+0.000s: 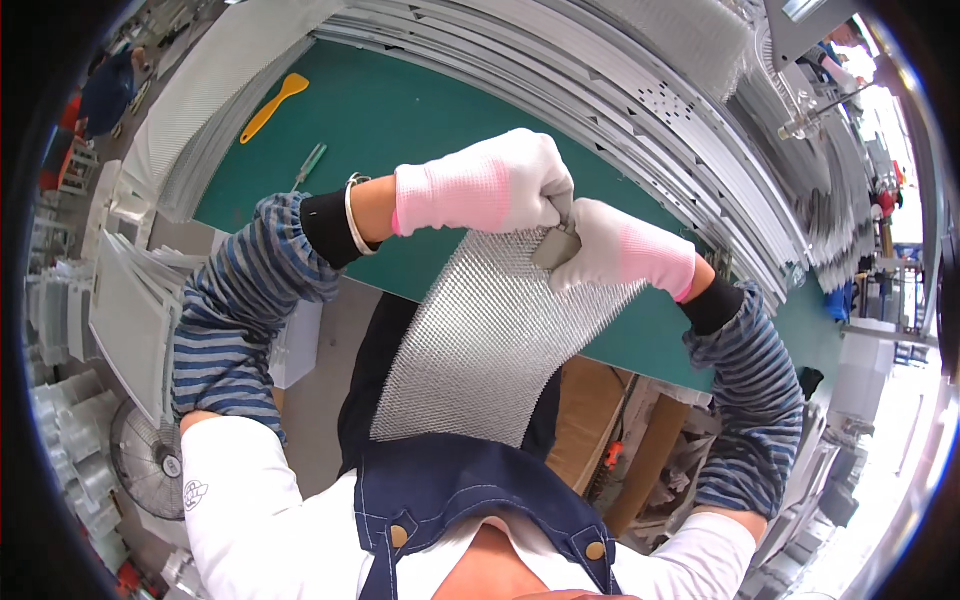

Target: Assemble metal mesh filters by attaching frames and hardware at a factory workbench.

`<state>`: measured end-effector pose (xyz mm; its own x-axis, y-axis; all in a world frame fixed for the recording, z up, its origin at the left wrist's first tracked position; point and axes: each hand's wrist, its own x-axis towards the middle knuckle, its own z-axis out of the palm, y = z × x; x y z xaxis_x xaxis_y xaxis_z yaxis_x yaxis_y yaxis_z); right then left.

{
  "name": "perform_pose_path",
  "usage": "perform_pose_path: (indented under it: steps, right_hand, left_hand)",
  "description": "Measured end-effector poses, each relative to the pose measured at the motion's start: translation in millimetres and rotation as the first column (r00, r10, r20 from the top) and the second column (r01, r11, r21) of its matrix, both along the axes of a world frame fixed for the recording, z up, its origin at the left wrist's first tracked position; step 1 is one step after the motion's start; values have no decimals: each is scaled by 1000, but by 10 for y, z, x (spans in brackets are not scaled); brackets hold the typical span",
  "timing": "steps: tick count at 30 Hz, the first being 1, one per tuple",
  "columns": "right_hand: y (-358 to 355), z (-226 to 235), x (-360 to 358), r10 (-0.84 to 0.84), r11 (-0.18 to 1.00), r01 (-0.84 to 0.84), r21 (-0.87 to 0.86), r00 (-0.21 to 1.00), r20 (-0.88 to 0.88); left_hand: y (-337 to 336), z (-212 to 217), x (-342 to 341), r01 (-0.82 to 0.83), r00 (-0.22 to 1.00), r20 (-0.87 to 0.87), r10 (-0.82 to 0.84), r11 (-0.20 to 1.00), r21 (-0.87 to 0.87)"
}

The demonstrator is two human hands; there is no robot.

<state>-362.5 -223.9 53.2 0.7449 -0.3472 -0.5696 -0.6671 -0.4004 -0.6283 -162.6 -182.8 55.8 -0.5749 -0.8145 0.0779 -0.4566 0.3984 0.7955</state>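
Mesh [465,350], centre: likely light, flexible, easily creased; best held by its long edges. Right hand [612,246] pinches a grey block [556,249] over it; left hand [510,185] curls at its top edge, hold unclear. Beyond: green table [370,100], screwdriver [312,160] and yellow scraper [273,109] upper left, rails [640,130] crowding upper right.

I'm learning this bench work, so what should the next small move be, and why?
Perhaps draw the mesh sheet a little farther onto the green table: its lower end reaches past the table's near edge to the apron, while the right hand holds a small grey piece over its upper end, so more support might steady it.
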Motion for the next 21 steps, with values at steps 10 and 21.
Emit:
perform_pose_path:
  steps: [10, 21]
  right_hand:
    - [-115, -153, -414, -332, 943, 332, -1, 943, 35]
    - [91, -156, -573, -445, 882, 461, -98, 883, 151]
  left_hand:
    - [-522, -307, 146, 73, 965, 257, -46, 993, -97]
    - [-591, -260, -554, 417, 733, 379, -564, 814, 404]
